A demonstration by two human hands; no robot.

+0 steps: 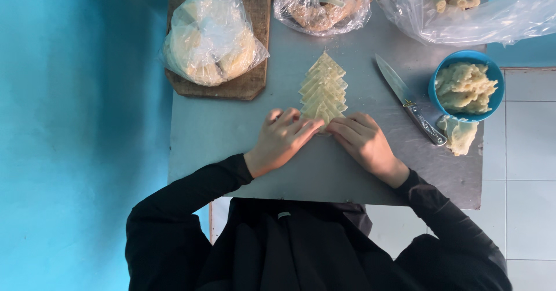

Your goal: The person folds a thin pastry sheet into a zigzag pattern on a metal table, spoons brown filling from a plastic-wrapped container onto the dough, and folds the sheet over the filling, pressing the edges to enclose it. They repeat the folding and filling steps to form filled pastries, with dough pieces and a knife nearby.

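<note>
A row of several pale yellow square dough wrappers (324,88) lies overlapped on the grey metal table (231,128), running away from me. My left hand (282,139) and my right hand (362,141) meet at the near end of that row, fingertips pressing on the nearest wrapper. Both arms wear black sleeves. What lies under the fingertips is hidden.
A knife (408,99) lies right of the wrappers. A blue bowl (491,76) of pale filling and a loose lump (460,135) sit at the right edge. A wooden board (255,47) bears a bagged dough stack (209,36). Two more plastic bags (322,4) (463,7) lie at the back.
</note>
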